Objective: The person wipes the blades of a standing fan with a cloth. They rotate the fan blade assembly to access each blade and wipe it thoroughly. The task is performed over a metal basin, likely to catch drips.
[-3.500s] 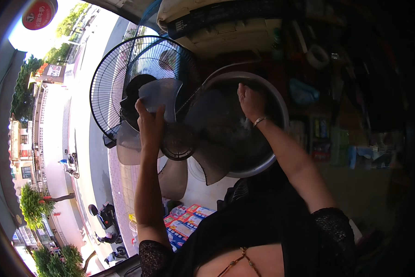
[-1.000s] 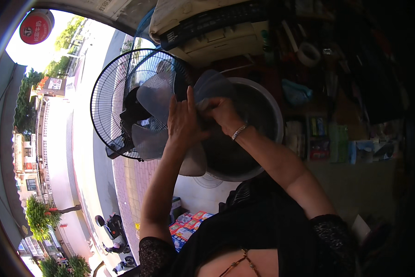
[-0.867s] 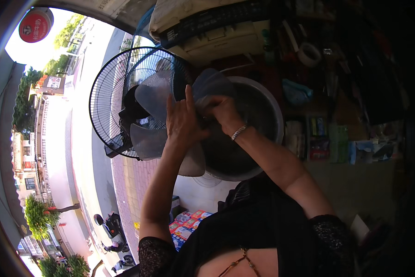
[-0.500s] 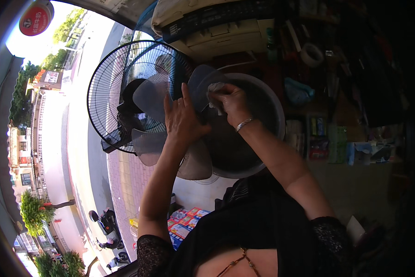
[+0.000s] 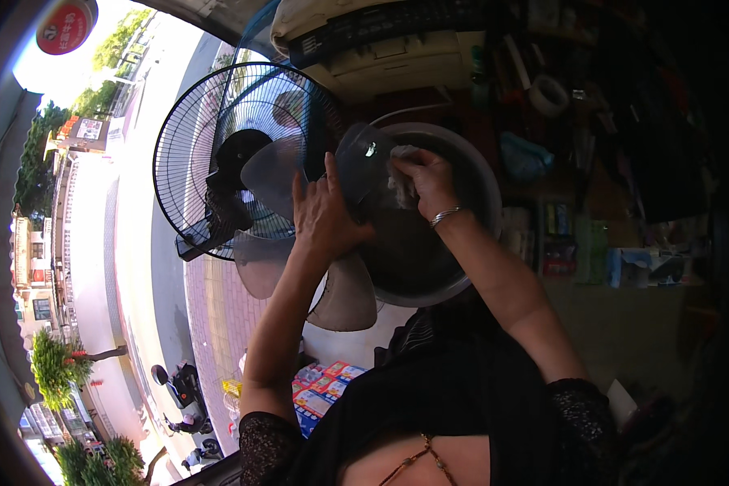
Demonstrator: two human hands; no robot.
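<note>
A fan blade assembly with translucent grey blades [image 5: 340, 296] is in my left hand [image 5: 324, 202], whose fingers spread over its middle. My right hand [image 5: 425, 174] pinches a pale wet-looking cloth [image 5: 401, 182] beside the upper right blade, over a round grey metal basin [image 5: 474, 267]. Behind the blades, at the left, stands a fan with a round black wire guard [image 5: 174, 146]; its dark middle part shows through the wires.
A beige machine [image 5: 397, 65] with a black panel sits at the top. Tools, a tape roll [image 5: 547, 95], a blue bag [image 5: 526, 154] and small packages crowd the dim right side. Coloured boxes [image 5: 324, 389] lie below. A street with parked scooters [image 5: 186, 389] is at the left.
Since half a second ago, my right hand and cloth have shifted rightward, uncovering more of the upper blade. The blade assembly sits slightly lower and turned, still under my left hand.
</note>
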